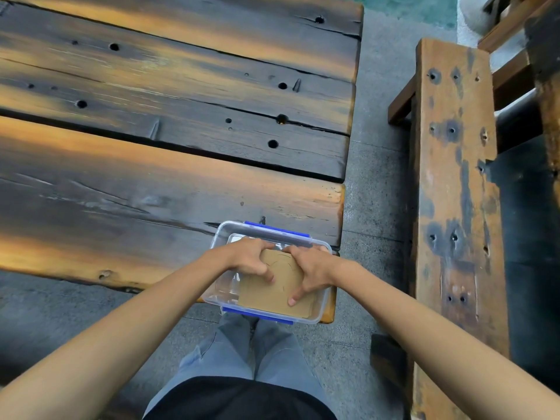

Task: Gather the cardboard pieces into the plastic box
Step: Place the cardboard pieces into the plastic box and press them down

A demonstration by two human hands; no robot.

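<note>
A clear plastic box (225, 230) with blue clips stands at the near right corner of the dark wooden table (151, 177). Brown cardboard pieces (272, 295) lie flat inside it, stacked. My left hand (250, 260) rests on the upper left of the cardboard, fingers curled and pressing down. My right hand (307, 272) presses on the right side of the cardboard, its thumb reaching toward the near edge. Both hands are inside the box, touching the cardboard. How many pieces lie in the stack is hidden.
A weathered wooden bench (454, 192) runs along the right, with a strip of grey concrete floor (375, 147) between it and the table. My legs in grey trousers (251, 356) are below the box.
</note>
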